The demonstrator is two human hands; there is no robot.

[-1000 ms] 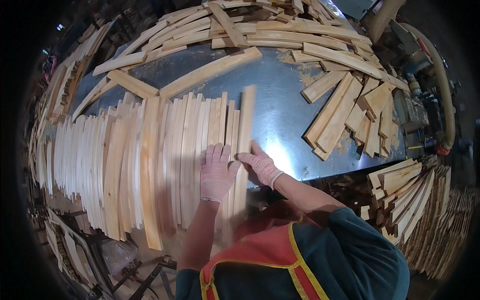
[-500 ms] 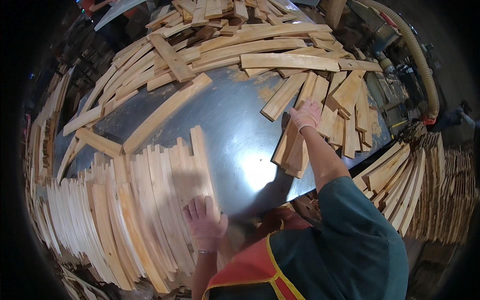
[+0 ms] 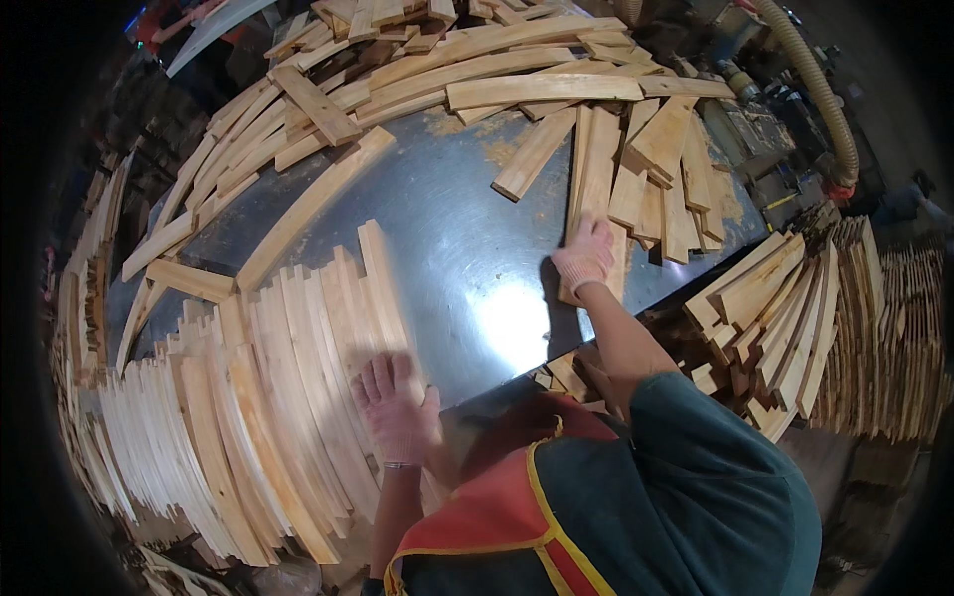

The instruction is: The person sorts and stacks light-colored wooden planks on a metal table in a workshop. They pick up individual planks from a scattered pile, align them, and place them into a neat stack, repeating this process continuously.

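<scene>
My right hand (image 3: 586, 253), in a pink knit glove, grips the near end of a pale wooden board (image 3: 597, 164) at the right of the metal table (image 3: 457, 219). Its fingers lie across the board's top, and the thumb is at the left side. Another board lies close along its left edge. My left hand (image 3: 397, 407), in the same kind of glove, has its fingers spread. It rests at the near right end of a long row of boards (image 3: 298, 358) standing side by side, and holds none of them.
A fan of loose boards (image 3: 661, 149) lies right of my right hand. Curved boards (image 3: 517, 91) are heaped along the table's far side. Stacked boards (image 3: 785, 308) stand beyond the right edge. A ribbed hose (image 3: 825, 99) hangs at the far right.
My right hand has come nearer to me, and the boards under it have swung to lie straighter. My left hand stays spread by the row. The view has shifted slightly.
</scene>
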